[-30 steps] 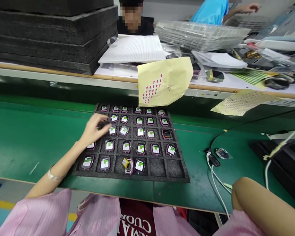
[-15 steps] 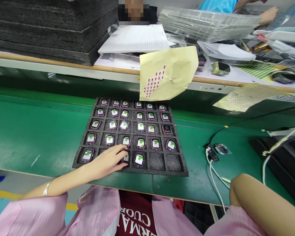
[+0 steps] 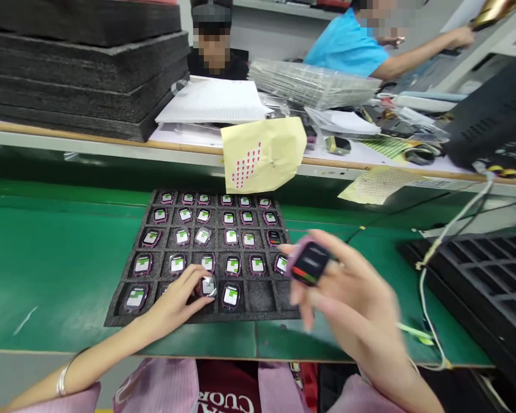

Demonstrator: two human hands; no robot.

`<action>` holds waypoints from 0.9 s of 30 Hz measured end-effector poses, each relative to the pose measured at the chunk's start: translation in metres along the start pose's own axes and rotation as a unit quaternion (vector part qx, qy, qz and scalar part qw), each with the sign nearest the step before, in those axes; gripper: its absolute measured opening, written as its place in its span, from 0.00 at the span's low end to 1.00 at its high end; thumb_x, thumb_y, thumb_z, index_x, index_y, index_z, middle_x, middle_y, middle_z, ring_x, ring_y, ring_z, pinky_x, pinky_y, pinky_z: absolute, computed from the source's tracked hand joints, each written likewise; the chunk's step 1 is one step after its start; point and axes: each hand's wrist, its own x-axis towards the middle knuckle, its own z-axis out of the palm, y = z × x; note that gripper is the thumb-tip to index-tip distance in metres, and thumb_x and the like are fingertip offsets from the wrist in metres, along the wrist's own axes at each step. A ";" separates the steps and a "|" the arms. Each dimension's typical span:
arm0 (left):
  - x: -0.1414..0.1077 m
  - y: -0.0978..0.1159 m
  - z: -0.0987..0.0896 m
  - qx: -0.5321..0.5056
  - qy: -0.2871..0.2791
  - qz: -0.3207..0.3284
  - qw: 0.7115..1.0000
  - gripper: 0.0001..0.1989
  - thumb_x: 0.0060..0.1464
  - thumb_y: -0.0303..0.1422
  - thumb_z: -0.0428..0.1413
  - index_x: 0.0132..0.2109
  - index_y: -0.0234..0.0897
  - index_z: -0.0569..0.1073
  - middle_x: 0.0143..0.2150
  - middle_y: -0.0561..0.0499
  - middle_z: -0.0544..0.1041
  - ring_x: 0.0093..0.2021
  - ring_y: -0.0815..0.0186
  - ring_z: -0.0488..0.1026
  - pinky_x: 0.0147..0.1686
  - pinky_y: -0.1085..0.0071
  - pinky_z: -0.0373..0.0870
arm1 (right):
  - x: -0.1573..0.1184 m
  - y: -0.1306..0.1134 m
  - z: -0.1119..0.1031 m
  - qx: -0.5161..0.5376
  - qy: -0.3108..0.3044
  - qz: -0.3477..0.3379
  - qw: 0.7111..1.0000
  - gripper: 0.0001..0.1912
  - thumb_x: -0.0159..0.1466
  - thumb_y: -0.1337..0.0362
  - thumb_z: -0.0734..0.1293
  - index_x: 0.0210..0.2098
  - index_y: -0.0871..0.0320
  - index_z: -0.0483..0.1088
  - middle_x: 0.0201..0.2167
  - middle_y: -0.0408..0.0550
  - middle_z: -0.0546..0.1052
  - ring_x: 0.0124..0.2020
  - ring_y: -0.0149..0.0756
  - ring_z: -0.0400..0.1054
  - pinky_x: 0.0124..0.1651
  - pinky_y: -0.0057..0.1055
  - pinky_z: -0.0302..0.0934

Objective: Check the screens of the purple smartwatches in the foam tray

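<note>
A black foam tray (image 3: 236, 317) with a grid of compartments lies on the green bench, most of them holding small purple-framed smartwatches with lit screens. My left hand (image 3: 181, 295) reaches over its front row, thumb and fingers closed around a smartwatch (image 3: 207, 285) in one compartment. Raised above the tray's right end, my right hand (image 3: 348, 298) grips another smartwatch (image 3: 310, 263); its dark screen shows red, orange and green at the lower edge. This hand is partly blurred. To the left hand's right sits a smartwatch (image 3: 231, 296) in the front row.
Black foam blocks (image 3: 81, 74) are stacked on the raised shelf at left. Papers (image 3: 215, 100) and clear plastic trays (image 3: 313, 83) lie along it. Yellow sheets (image 3: 262, 158) hang over its edge. At right are more black trays (image 3: 468, 287) and a white cable (image 3: 456, 223). Two people are beyond.
My right hand has come into view with a smartwatch in it. The left hand's smartwatch now shows more clearly between its fingers. The camera view has shifted up and to the right.
</note>
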 end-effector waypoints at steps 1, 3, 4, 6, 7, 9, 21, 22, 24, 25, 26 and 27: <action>0.002 0.001 -0.001 -0.018 -0.001 -0.007 1.000 0.14 0.60 0.33 0.51 0.53 0.45 0.61 0.51 0.46 0.66 0.38 0.65 0.73 0.37 0.67 0.74 | 0.002 0.007 0.000 0.005 0.005 -0.001 1.000 0.28 0.62 0.63 0.70 0.59 0.50 0.60 0.51 0.55 0.71 0.32 0.37 0.71 0.22 0.30 0.68; 0.005 0.002 -0.002 -0.037 -0.016 -0.016 0.999 0.11 0.60 0.34 0.51 0.50 0.44 0.63 0.50 0.47 0.66 0.31 0.68 0.71 0.31 0.70 0.74 | 0.007 0.027 0.002 0.014 0.011 0.012 1.000 0.27 0.61 0.65 0.70 0.58 0.52 0.61 0.48 0.56 0.73 0.29 0.35 0.71 0.19 0.27 0.66; 0.006 0.003 -0.002 -0.033 -0.026 -0.017 0.999 0.09 0.60 0.34 0.51 0.48 0.44 0.63 0.50 0.47 0.66 0.30 0.68 0.71 0.30 0.69 0.73 | 0.010 0.037 0.002 0.015 0.013 0.023 1.000 0.25 0.61 0.65 0.70 0.57 0.54 0.62 0.46 0.55 0.74 0.28 0.34 0.71 0.19 0.26 0.67; 0.005 0.004 -0.001 -0.005 -0.046 -0.017 0.999 0.09 0.61 0.33 0.50 0.48 0.43 0.63 0.50 0.47 0.66 0.29 0.68 0.71 0.32 0.68 0.74 | 0.013 0.055 0.003 0.015 0.009 0.035 0.999 0.24 0.62 0.65 0.69 0.56 0.56 0.63 0.43 0.54 0.75 0.27 0.33 0.71 0.19 0.25 0.67; 0.004 0.005 -0.001 0.018 -0.050 -0.015 0.998 0.09 0.60 0.33 0.50 0.49 0.43 0.63 0.51 0.47 0.67 0.31 0.66 0.72 0.34 0.66 0.75 | 0.013 0.060 0.003 0.016 0.004 0.037 0.999 0.24 0.61 0.66 0.69 0.56 0.55 0.64 0.42 0.53 0.76 0.27 0.33 0.71 0.19 0.24 0.66; 0.002 0.007 -0.001 0.079 -0.049 -0.010 0.996 0.12 0.60 0.33 0.51 0.51 0.43 0.63 0.50 0.46 0.68 0.40 0.59 0.73 0.40 0.61 0.75 | 0.013 0.065 0.002 0.021 -0.015 0.037 0.999 0.24 0.61 0.66 0.69 0.56 0.55 0.64 0.41 0.52 0.76 0.29 0.34 0.72 0.20 0.24 0.67; -0.006 0.000 -0.017 0.130 -0.079 0.056 0.987 0.20 0.59 0.33 0.52 0.58 0.46 0.61 0.57 0.45 0.68 0.58 0.54 0.65 0.55 0.53 0.68 | 0.016 0.065 0.005 -0.030 0.022 0.017 0.999 0.12 0.62 0.63 0.69 0.45 0.57 0.71 0.34 0.48 0.78 0.16 0.25 0.66 0.15 0.22 0.56; -0.007 -0.002 -0.016 0.125 -0.069 0.051 0.988 0.20 0.59 0.34 0.53 0.58 0.46 0.62 0.58 0.45 0.67 0.59 0.54 0.64 0.56 0.53 0.68 | 0.016 0.066 0.005 -0.027 0.018 0.019 0.999 0.12 0.62 0.63 0.69 0.45 0.57 0.71 0.35 0.48 0.78 0.16 0.26 0.66 0.15 0.22 0.56; -0.009 -0.005 -0.016 0.118 -0.044 0.041 0.991 0.18 0.59 0.35 0.53 0.56 0.46 0.62 0.59 0.45 0.65 0.60 0.54 0.64 0.57 0.52 0.66 | 0.016 0.066 0.002 -0.010 -0.004 0.023 1.000 0.14 0.62 0.64 0.69 0.48 0.57 0.71 0.36 0.49 0.78 0.19 0.28 0.69 0.16 0.22 0.57; -0.010 -0.007 -0.017 0.117 -0.030 0.036 0.992 0.18 0.59 0.35 0.52 0.56 0.46 0.63 0.59 0.45 0.65 0.60 0.54 0.64 0.57 0.52 0.66 | 0.016 0.066 0.001 0.003 -0.018 0.024 1.000 0.17 0.61 0.65 0.68 0.50 0.57 0.70 0.37 0.49 0.78 0.22 0.30 0.71 0.17 0.22 0.58; -0.011 -0.008 -0.018 0.115 -0.014 0.031 0.993 0.17 0.60 0.36 0.52 0.55 0.46 0.63 0.58 0.45 0.66 0.60 0.54 0.64 0.57 0.53 0.66 | 0.015 0.066 -0.001 0.017 -0.033 0.023 0.999 0.19 0.61 0.66 0.69 0.52 0.56 0.68 0.38 0.50 0.77 0.24 0.32 0.72 0.18 0.23 0.59; -0.011 -0.008 -0.019 0.113 0.002 0.028 0.993 0.16 0.60 0.36 0.51 0.55 0.46 0.63 0.58 0.45 0.66 0.59 0.55 0.64 0.57 0.53 0.66 | 0.014 0.066 -0.002 0.030 -0.046 0.022 0.998 0.22 0.60 0.66 0.69 0.54 0.56 0.67 0.39 0.50 0.77 0.26 0.34 0.73 0.19 0.23 0.61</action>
